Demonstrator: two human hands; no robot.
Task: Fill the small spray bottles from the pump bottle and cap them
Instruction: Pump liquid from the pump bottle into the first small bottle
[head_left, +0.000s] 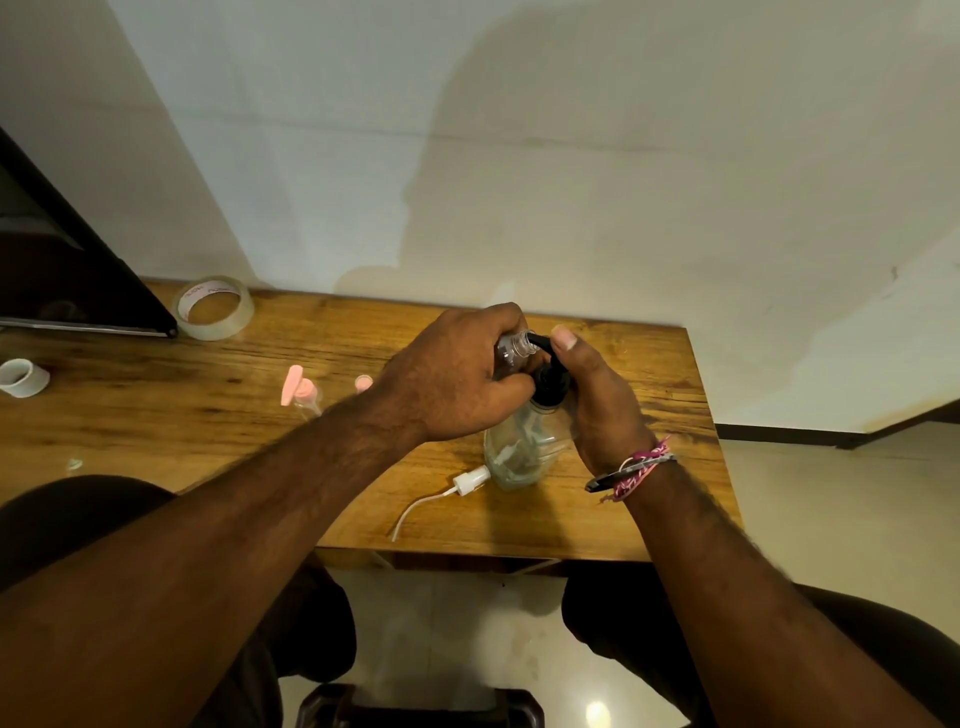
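On the wooden table (156, 415), seen from our head camera, we have the clear pump bottle (524, 447) standing upright near the front right, its black pump head (545, 382) partly covered by our fingers. Our left hand (457, 379) curls round a small clear spray bottle (511, 347), uncapped, its open neck held right at the black spout; most of its body is hidden in the grip. Our right hand (597, 395) wraps the pump's neck from the right, thumb raised above the spout; whether it presses the pump we cannot tell. A white spray cap (470, 480) with its thin dip tube lies on the table just left of the pump bottle's base. Further left, a pink cap (292, 384) rests against another small bottle, too blurred to read well, and a pink-topped piece (363, 383) peeks out behind our left wrist. A roll of clear tape (215, 307) sits near the wall, and a white roll (23, 376) is cut off at the left edge
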